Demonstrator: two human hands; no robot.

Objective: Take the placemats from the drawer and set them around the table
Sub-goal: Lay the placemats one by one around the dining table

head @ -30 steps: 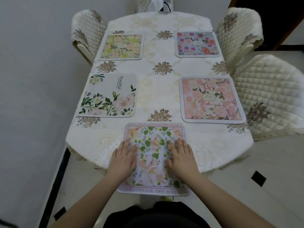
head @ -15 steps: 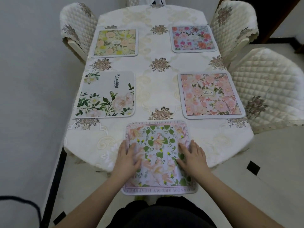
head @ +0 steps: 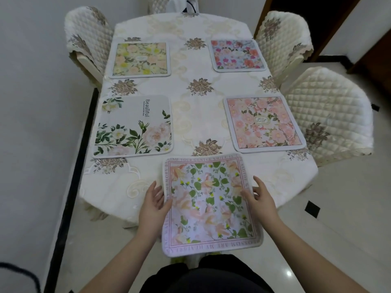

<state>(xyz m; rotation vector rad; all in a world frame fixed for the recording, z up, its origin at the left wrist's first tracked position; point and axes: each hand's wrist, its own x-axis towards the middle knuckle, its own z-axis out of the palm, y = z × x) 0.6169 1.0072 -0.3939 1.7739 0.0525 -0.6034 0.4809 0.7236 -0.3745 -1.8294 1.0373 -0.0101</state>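
Hands: left hand (head: 153,203) and right hand (head: 260,197) are flanking the nearest placemat, one at each side edge.
Left hand: fingers are lying nearly straight and loosely spread, the thumb is touching the mat's left border; nothing is being gripped.
Right hand: fingers are stretching out relaxed, the fingertips are resting on the mat's right border; nothing is being held.
Nearest placemat (head: 209,204): pink-bordered, with green leaves, it is lying at the near end of the table, its far half on the cloth and its near edge hanging past the table's edge toward the person.
Beautiful placemat (head: 133,126): it is lying flat on the left side, just beyond the nearest one.
Pink rose placemat (head: 264,123): it is sitting opposite on the right side, well apart from the left one.
Yellow placemat (head: 140,60): it is lying at the far left.
Magenta-flowered placemat (head: 238,55): it is lying at the far right.
Table (head: 196,115): a cream tablecloth with brown flower motifs is covering it.
Chairs: quilted chair (head: 330,115) is standing at the right beside the pink mat, another chair (head: 283,41) is standing further back, and a third chair (head: 88,39) is standing at the far left.
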